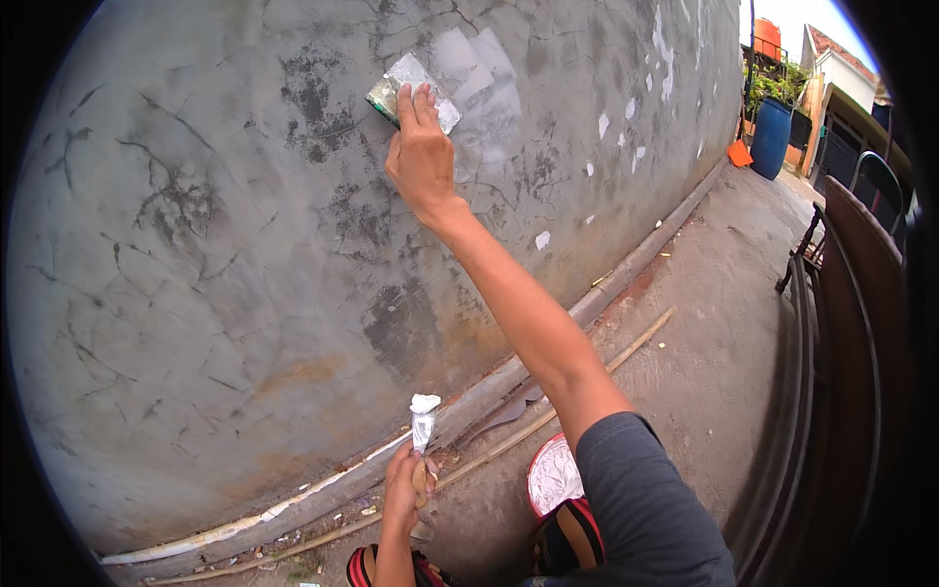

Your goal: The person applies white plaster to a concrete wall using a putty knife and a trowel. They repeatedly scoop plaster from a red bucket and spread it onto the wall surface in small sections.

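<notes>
Pole [626, 360]: along the wall's [245, 323] bottom edge
Tub [529, 481]: beside pole, partly hidden
Right hand [422, 161]: fingers extended, grasping spreader [409, 72] against wall, high above edge
Left hand [402, 484]: clenched around scraper [423, 435], near bottom edge

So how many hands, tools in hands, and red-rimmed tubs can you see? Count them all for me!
Hands: 2 (left hand, right hand)
Tools in hands: 2 (putty knife, flat blade)
Red-rimmed tubs: 1 (the red-rimmed tub below, partly hidden)
Total: 5
</notes>
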Available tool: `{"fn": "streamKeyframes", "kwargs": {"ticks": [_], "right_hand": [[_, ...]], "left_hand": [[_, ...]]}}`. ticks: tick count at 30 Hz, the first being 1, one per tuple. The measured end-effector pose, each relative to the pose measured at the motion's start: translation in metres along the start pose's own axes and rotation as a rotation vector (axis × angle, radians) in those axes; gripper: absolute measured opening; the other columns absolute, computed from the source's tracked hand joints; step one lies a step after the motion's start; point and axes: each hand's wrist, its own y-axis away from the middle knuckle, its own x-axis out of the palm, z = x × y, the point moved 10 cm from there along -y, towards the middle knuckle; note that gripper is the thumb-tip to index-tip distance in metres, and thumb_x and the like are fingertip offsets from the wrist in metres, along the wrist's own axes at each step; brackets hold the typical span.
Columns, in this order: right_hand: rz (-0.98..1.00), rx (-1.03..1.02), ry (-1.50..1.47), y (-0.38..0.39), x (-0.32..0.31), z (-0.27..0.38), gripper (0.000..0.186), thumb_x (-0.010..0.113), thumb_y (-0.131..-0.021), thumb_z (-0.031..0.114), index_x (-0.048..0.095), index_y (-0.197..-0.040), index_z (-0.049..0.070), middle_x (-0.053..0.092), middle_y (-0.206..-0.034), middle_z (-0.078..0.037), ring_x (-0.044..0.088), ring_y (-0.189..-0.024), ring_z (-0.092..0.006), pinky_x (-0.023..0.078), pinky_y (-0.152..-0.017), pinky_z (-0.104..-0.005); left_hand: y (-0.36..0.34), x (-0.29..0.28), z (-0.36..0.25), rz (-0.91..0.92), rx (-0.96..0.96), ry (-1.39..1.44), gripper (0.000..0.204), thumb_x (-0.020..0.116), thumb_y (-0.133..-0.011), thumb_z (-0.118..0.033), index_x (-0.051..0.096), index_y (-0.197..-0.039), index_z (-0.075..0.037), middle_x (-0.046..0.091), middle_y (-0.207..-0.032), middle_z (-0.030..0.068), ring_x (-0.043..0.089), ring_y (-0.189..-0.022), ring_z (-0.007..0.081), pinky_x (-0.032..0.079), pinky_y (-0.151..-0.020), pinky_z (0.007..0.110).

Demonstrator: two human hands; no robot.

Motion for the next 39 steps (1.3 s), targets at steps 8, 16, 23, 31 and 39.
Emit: {"fn": "streamKeyframes", "kwargs": {"ticks": [8, 16, 23, 31, 39], "right_hand": [[0.034, 0.092, -0.155, -0.027, -0.086, -0.017, 0.04, 0.054, -0.086, -0.003, 0.06, -0.125, 0.0, 0.067, -0.092, -0.025, 0.065, -0.07, -0.0366, 0.049, -0.064, -0.0406], [-0.243, 0.04, 0.004, -0.048, -0.07, -0.054, 0.032, 0.059, -0.087, 0.004, 0.065, -0.118, 0.003, 0.061, -0.068, -0.02, 0.051, -0.051, -0.03, 0.043, -0.054, -0.035], [0.056, 0.064, -0.235, -0.033, -0.067, 0.001, 0.024, 0.06, -0.088, 0.007, 0.066, -0.111, 0.001, 0.061, -0.064, -0.018, 0.049, -0.049, -0.0293, 0.041, -0.052, -0.0355], [-0.215, -0.048, 0.035, -0.031, -0.05, -0.007, 0.034, 0.057, -0.087, 0.003, 0.061, -0.121, -0.003, 0.068, -0.098, -0.024, 0.069, -0.09, -0.0351, 0.054, -0.075, -0.0387], [0.175, -0.013, -0.103, 0.019, -0.021, 0.057, 0.043, 0.057, -0.085, 0.002, 0.055, -0.127, -0.005, 0.063, -0.108, -0.033, 0.066, -0.095, -0.041, 0.054, -0.08, -0.0406]], "left_hand": [[0.005, 0.006, 0.003, 0.084, 0.024, -0.046, 0.032, 0.043, -0.098, -0.016, 0.051, -0.125, -0.003, 0.059, -0.073, 0.0055, 0.048, -0.049, 0.0105, 0.039, -0.044, 0.025], [0.004, -0.002, -0.001, 0.053, 0.011, -0.015, 0.032, 0.044, -0.098, -0.017, 0.051, -0.125, -0.003, 0.059, -0.074, 0.0061, 0.048, -0.05, 0.011, 0.038, -0.043, 0.026], [0.003, -0.005, 0.002, 0.039, 0.026, -0.04, 0.032, 0.044, -0.098, -0.018, 0.051, -0.126, -0.003, 0.059, -0.073, 0.0059, 0.048, -0.05, 0.011, 0.038, -0.044, 0.026], [0.005, -0.001, 0.002, 0.072, 0.032, -0.003, 0.033, 0.044, -0.098, -0.019, 0.05, -0.127, -0.004, 0.059, -0.074, 0.0061, 0.048, -0.05, 0.011, 0.038, -0.044, 0.026], [0.011, 0.003, -0.006, 0.085, 0.054, 0.001, 0.033, 0.043, -0.099, -0.019, 0.051, -0.127, -0.003, 0.059, -0.073, 0.006, 0.047, -0.049, 0.0109, 0.038, -0.044, 0.026]]}}
